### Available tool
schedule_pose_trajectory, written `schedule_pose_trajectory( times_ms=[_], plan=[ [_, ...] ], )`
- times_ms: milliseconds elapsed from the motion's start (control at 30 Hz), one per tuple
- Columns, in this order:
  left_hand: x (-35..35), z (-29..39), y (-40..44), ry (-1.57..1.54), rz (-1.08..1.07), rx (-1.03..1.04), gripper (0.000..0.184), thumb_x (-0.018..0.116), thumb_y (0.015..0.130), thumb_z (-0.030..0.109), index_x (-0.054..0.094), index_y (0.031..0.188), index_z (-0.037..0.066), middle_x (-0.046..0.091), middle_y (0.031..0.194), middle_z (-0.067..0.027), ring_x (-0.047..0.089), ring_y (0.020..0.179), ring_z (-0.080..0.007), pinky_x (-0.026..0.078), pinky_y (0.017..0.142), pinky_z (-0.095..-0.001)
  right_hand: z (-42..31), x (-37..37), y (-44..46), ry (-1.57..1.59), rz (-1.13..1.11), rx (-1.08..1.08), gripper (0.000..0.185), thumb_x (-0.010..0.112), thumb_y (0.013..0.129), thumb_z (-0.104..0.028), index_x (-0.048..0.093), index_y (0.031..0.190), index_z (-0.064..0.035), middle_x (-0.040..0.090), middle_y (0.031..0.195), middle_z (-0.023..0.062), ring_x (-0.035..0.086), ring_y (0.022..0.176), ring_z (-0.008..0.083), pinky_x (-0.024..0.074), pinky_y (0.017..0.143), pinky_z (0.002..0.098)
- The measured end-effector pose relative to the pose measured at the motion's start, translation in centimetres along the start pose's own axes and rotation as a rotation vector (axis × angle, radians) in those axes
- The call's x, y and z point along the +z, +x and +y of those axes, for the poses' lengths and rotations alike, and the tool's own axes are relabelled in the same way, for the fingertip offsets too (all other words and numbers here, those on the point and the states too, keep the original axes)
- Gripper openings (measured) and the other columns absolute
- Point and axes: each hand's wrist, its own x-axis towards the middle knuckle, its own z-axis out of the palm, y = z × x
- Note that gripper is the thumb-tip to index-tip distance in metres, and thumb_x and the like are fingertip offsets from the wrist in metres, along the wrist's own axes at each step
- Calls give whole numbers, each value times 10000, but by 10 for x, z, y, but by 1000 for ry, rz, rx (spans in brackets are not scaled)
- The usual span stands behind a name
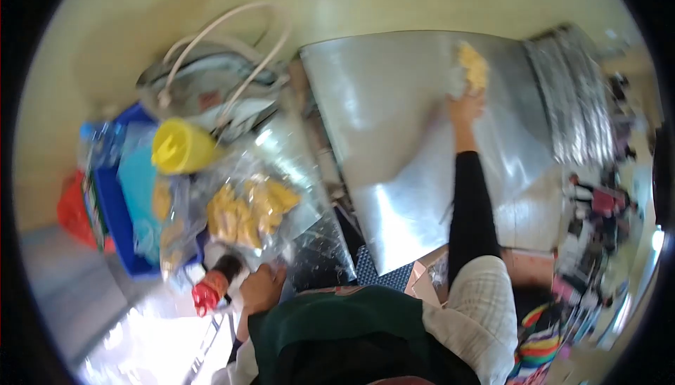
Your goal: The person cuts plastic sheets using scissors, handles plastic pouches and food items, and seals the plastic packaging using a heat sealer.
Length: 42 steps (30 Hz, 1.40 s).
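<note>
My right hand (pixel 466 107) reaches far across the metal table (pixel 394 125), its fingers closed on a yellow cloth (pixel 472 67) that lies against the metal surface. Down at the left, my left hand (pixel 262 288) rests near the edge of a dark glossy surface (pixel 316 251), beside a dark bottle with a red cap (pixel 209 292). Its fingers look curled, and whatever they hold is too small to make out. Just above it are clear plastic bags with yellow food pieces (pixel 235 216).
A yellow jug (pixel 181 147), a grey bag with looped handles (pixel 211 90) and a blue crate (pixel 116 209) stand at the left. Stacked foil-like trays (pixel 571 97) line the right end. A cardboard box (pixel 425 279) is below the table. Several people are at far right.
</note>
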Motion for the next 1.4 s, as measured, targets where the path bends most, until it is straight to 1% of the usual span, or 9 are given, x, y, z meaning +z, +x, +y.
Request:
schedule_pose_trajectory(
  times_ms=[100,400,633,733,833,867,1000,1033,1400],
  plan=[
    [10,-1,5,-19,-37,15,502,459,857,497,575,903,11,637,791,-205,629,769,-377,488,668,-465,35,53,31,-99,53,-198,312,521,820,-272,585,1124,-269,533,1200,25,544,1020,242,413,798,473],
    [25,-9,0,-138,-25,230,449,562,792,413,575,941,-10,613,927,-230,606,869,-377,478,751,-454,-10,-113,14,75,307,-578,164,500,820,-158,600,915,-67,552,727,112,556,652,189,459,650,341],
    [54,-16,-1,-114,66,369,299,558,764,239,586,939,-2,618,902,-215,611,849,-370,483,762,-470,-107,-334,-117,1331,-523,-798,132,498,883,-77,600,855,1,552,723,12,482,685,67,377,633,196],
    [52,-17,-8,-128,128,411,269,546,774,227,588,910,-1,614,896,-220,610,856,-379,484,766,-476,-165,-371,-197,2051,-843,-899,183,572,831,-93,596,994,-12,618,916,61,586,853,180,452,752,324],
    [61,-19,-2,17,163,533,273,514,844,254,593,899,-2,624,877,-188,637,818,-325,513,723,-397,-210,-402,-261,1526,-116,-1658,267,604,694,-181,601,905,-16,593,893,128,568,818,317,431,700,415],
    [59,-17,2,62,176,573,268,515,846,251,592,897,-1,622,871,-181,633,812,-315,510,717,-390,-219,-394,-296,1590,-20,-1567,276,641,645,-238,621,830,-34,600,851,127,577,805,298,435,677,406],
    [47,-3,7,53,190,715,252,521,857,240,589,890,-1,616,844,-153,619,787,-275,499,695,-360,-231,-295,-384,981,-20,-1832,258,553,739,-289,598,908,-99,575,887,100,568,871,298,392,746,485],
    [45,0,6,25,183,754,248,522,859,237,588,888,0,614,838,-146,616,781,-265,497,689,-352,-219,-294,-384,874,-397,-1927,264,564,740,-311,594,910,-111,563,959,121,572,904,305,393,738,507],
    [114,43,-57,-99,-307,1301,210,537,888,206,581,869,2,597,766,-69,576,713,-154,467,628,-269,101,-288,-457,1136,-361,-544,129,560,726,-188,593,797,-86,601,725,116,588,724,339,448,615,408]
  ],
)
